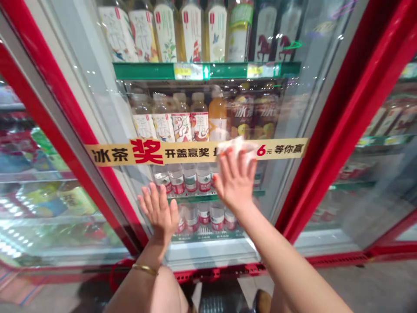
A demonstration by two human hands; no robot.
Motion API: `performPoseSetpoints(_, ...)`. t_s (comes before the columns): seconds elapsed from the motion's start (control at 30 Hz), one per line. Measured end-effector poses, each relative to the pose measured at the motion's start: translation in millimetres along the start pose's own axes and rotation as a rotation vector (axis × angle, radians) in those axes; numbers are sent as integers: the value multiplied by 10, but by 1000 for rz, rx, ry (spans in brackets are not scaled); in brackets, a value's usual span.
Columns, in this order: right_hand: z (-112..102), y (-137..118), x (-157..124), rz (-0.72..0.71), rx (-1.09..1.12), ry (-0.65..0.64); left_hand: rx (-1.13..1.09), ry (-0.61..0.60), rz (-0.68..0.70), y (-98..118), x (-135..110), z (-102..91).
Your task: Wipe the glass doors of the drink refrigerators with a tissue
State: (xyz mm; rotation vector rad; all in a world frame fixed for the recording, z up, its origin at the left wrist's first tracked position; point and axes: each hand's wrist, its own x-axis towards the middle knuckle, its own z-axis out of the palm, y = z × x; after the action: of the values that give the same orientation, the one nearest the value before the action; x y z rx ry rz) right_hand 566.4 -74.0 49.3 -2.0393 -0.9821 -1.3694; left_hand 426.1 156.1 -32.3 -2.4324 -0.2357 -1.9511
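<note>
My right hand (237,182) presses a crumpled white tissue (239,145) against the glass door (286,195) of a drinks fridge. Its fingers are stretched over the tissue, which covers part of the yellow printed strip (189,152) running across the glass. Lower and to the left, my left hand (159,208) is held flat with its fingers spread, at or very near the glass and holding nothing. A gold-coloured bangle (145,269) circles the left wrist.
Behind the glass, bottles stand on green-edged shelves (156,71). Red frames (339,121) border the door on both sides, with neighbouring fridges (42,191) beyond them. My knees (169,291) are close to the fridge's red base (221,271), above a grey floor (374,287).
</note>
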Motion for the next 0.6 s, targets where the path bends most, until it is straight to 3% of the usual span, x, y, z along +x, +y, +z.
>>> performPoseSetpoints(0.07, 193, -322, -304, -223, 269, -170, -38, -34, -16, -19, 15, -47)
performPoseSetpoints(0.13, 290, -459, -702, -336, 485, -259, -70, -76, -34, -13, 60, -137)
performPoseSetpoints(0.27, 164, -378, -1295, -311, 616, -224, -160, -174, -113, 171, 92, -438)
performPoseSetpoints(0.3, 90, -376, -1375, -277, 622, -211, -240, -214, -204, 260, 47, -525)
performPoseSetpoints(0.37, -85, -472, -1485, -35, 773, -178, -498, -328, -533, 484, -128, -697)
performPoseSetpoints(0.47, -420, -832, -1588, 574, 1202, -158, -842, -505, -1040, 884, -503, -950)
performPoseSetpoints(0.53, -677, -1110, -1627, 1026, 1559, -173, -910, -597, -1162, 1126, -712, -1116)
performPoseSetpoints(0.6, -910, -1328, -1649, 1367, 1804, -188, -986, -675, -1230, 1289, -829, -1260)
